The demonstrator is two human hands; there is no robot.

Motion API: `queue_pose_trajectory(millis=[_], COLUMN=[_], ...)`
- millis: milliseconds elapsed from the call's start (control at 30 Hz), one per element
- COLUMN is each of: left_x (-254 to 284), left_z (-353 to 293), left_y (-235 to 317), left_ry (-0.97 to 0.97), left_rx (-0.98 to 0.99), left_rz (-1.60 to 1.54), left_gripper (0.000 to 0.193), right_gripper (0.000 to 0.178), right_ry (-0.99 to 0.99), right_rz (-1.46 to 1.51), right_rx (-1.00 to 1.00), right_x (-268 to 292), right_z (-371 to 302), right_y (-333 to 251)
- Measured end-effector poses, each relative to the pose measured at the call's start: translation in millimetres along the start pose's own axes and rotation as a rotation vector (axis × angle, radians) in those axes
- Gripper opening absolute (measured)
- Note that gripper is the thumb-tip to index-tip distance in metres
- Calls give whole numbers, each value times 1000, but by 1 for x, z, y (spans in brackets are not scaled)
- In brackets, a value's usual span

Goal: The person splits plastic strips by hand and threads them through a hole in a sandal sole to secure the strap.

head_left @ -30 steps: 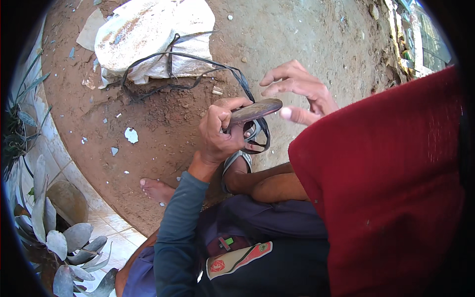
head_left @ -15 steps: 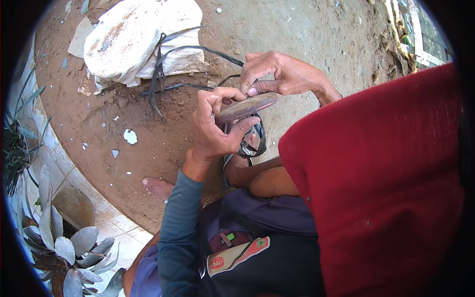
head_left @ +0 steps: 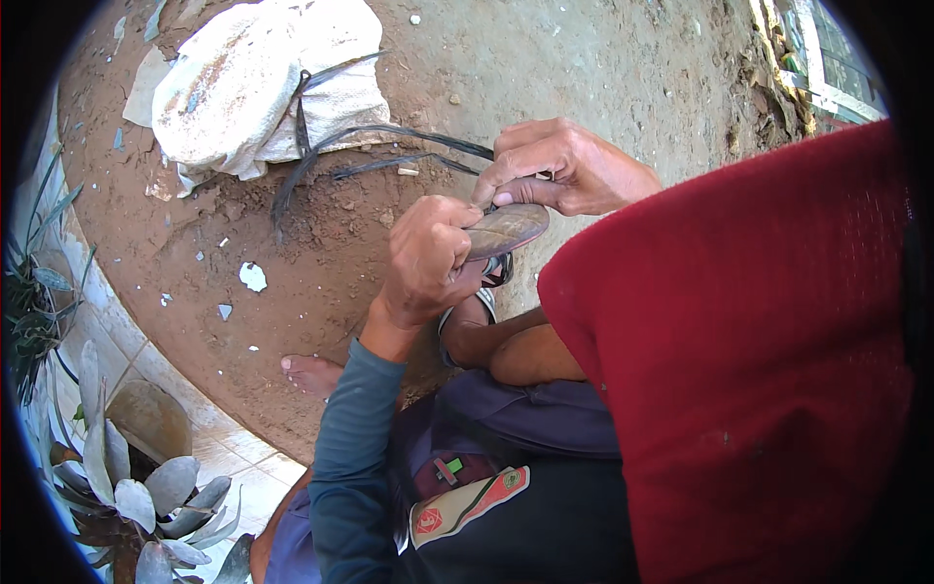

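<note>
My left hand (head_left: 424, 255) is closed round a flat, oval brownish piece (head_left: 511, 232) with a reddish edge; its kind is not clear. At the piece's far edge, my right hand (head_left: 572, 170) pinches a thin black strip (head_left: 418, 130), fingertips close to those of my left hand. Long black strips trail left from there over the soil toward a white woven sack (head_left: 233, 88). Below the oval piece hangs part of a black looped bundle (head_left: 500, 270), mostly hidden by my left hand and the piece. Red cloth (head_left: 739, 331) covers my right forearm.
Bare brown soil (head_left: 292, 282) with pale chips lies beneath the hands. A curved tiled edge (head_left: 185, 384) runs along the left, with a broad-leaved plant (head_left: 146, 501) and a stone (head_left: 151, 419) on it. Feet and legs (head_left: 516, 346) are just below the hands. A pale frame (head_left: 827, 78) stands far right.
The oval piece has moved slightly down and right, and my left hand has turned over so its back shows. My right hand has shifted slightly right and down, drawing the black strips along.
</note>
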State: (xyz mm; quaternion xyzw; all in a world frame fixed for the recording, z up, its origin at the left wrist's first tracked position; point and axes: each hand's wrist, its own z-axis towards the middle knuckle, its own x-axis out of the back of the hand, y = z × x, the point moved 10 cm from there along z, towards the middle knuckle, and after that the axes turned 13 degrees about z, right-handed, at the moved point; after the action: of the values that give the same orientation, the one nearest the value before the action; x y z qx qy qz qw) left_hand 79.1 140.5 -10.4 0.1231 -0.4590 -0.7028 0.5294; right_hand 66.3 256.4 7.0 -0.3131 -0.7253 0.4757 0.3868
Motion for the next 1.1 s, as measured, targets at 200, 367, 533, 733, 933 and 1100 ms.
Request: queue_pose_trajectory(millis=[200, 367, 533, 733, 933, 1100], left_x=[1, -4, -6, -3, 1, 4], left_z=[-6, -7, -8, -8, -7, -6], left_y=[-1, 6, 7, 5, -3, -12], left_ry=[15, 10, -10, -66, -61, -47], left_rx=[13, -40, -62, -84, -26, 26], left_rz=[-45, -70, -98, -93, -140, -157], left_gripper=[42, 39, 37, 36, 37, 38], right_gripper=[11, 13, 13, 12, 9, 6], right_ry=[-80, -327, -473, -513, -320, -114], right_rz=[-143, 48, 107, -11, 109, 122], right_rx=[214, -67, -139, -195, -289, -190], right_x=[-3, -19, -31, -44, -34, -17], right_z=[15, 16, 18, 19, 11, 9], right_y=[-31, 8, 11, 22, 38, 47])
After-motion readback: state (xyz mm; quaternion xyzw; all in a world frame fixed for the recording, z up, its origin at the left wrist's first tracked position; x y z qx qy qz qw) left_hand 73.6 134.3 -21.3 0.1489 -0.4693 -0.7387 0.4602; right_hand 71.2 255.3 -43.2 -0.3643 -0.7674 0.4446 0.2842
